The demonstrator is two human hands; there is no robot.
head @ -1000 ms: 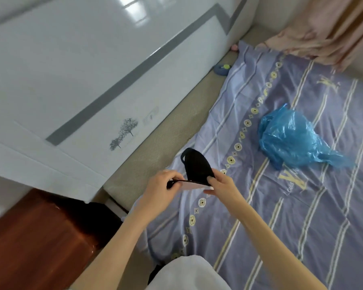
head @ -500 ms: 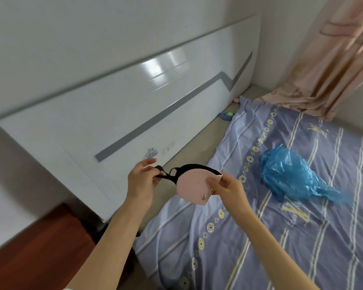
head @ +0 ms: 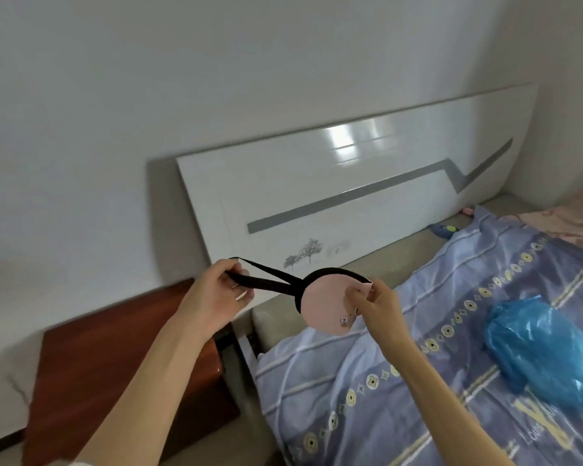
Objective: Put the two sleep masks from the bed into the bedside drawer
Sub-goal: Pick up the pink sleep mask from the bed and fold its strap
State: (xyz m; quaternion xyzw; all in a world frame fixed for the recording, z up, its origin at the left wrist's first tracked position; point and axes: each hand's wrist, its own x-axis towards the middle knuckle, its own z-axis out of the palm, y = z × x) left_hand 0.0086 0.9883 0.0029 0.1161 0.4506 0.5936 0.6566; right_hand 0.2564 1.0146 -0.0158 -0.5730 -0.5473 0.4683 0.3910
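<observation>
A pink sleep mask (head: 323, 306) with a black rim and black elastic strap hangs in the air above the bed's head corner. My left hand (head: 221, 292) pinches the strap's loop end and pulls it out to the left. My right hand (head: 372, 302) grips the mask's pink pad at its right edge. The reddish-brown bedside cabinet (head: 115, 371) stands at lower left below my left arm; its drawer front is not visible. A second mask is nowhere in sight.
The bed (head: 435, 381) carries a purple striped sheet with a crumpled blue plastic bag (head: 539, 351) on it. A white glossy headboard (head: 350, 196) leans on the wall. Pink fabric (head: 572, 223) lies at the far right, and a small blue object (head: 445, 230) rests near the headboard.
Both hands lifted the mask off the bed and turned its pink side out. My left hand drew the strap out to the left. The view swung up and left, showing the cabinet.
</observation>
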